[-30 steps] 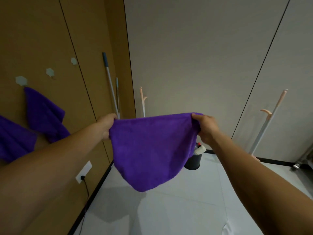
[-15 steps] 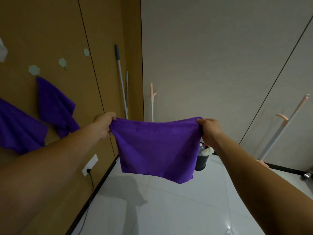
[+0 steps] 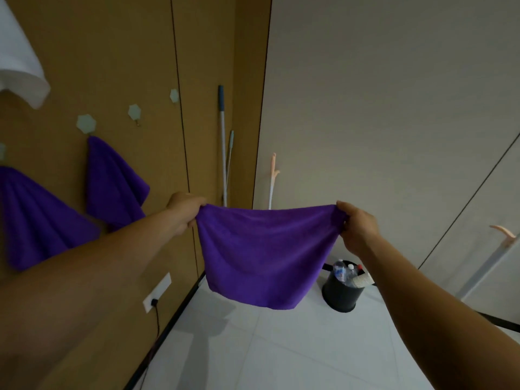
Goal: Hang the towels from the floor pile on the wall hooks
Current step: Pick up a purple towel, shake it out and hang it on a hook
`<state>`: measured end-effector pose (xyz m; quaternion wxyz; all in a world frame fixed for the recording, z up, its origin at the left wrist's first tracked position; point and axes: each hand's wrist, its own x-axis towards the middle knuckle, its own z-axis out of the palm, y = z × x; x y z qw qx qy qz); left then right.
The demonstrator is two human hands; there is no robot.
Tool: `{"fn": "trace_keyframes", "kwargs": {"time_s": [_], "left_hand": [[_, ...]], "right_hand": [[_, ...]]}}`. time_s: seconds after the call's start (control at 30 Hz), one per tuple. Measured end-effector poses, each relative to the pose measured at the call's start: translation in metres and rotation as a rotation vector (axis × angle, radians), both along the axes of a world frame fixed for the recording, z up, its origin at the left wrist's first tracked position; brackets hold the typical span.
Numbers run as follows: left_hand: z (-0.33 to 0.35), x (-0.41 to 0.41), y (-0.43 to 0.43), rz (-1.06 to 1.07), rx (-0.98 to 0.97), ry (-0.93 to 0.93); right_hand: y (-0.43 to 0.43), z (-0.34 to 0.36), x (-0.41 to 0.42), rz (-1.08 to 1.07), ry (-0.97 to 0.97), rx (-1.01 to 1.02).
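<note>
Head view: your left hand (image 3: 184, 212) and right hand (image 3: 356, 229) are both raised in front of you on outstretched arms. Each pinches one top corner of a purple microfibre towel (image 3: 264, 254), fingers curled round the bunched fabric. The top edge runs between the two hands with a slight sag. The rest hangs free below them, well above the white tiled floor (image 3: 281, 356).

Left of your left hand, on the brown panelled wall (image 3: 112, 52):
- a hung purple towel (image 3: 115, 181) drapes from a pale hexagonal wall hook (image 3: 86, 123), its lower edge just beside your left forearm.
- a second hung purple towel (image 3: 33, 218) is further left; its hook is cut off at the frame edge.
- a second hexagonal hook (image 3: 134, 111) and a third hexagonal hook (image 3: 174, 95) sit above and left of your left hand.
- a white wall socket (image 3: 157, 291) with a dark cord plugged in sits below your left forearm.

Just beyond your left hand, a blue-tipped white mop handle (image 3: 222, 142) leans in the corner. Below your right hand, a black round bucket (image 3: 342, 294) stands on the floor with plastic bottles in it, partly hidden behind the held towel.
</note>
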<state>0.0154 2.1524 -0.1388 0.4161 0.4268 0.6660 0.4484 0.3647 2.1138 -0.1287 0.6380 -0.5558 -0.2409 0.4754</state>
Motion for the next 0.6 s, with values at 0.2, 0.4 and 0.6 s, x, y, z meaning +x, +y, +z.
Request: {"fn": "trace_keyframes", "kwargs": {"time_s": [0.2,0.4,0.6], "left_hand": [[0.0,-0.037,0.025,0.108,0.091,-0.062],[-0.003,-0.058,0.041,0.226,0.064,-0.156],[-0.007,-0.068,0.06,0.368,0.104,-0.18]], "right_hand": [[0.035,-0.006,-0.023,-0.001,-0.149,0.045],[0.074,-0.007,-0.046,0.15,-0.372,0.016],[0.13,-0.013,-0.066,0.364,-0.459,-0.044]]}}
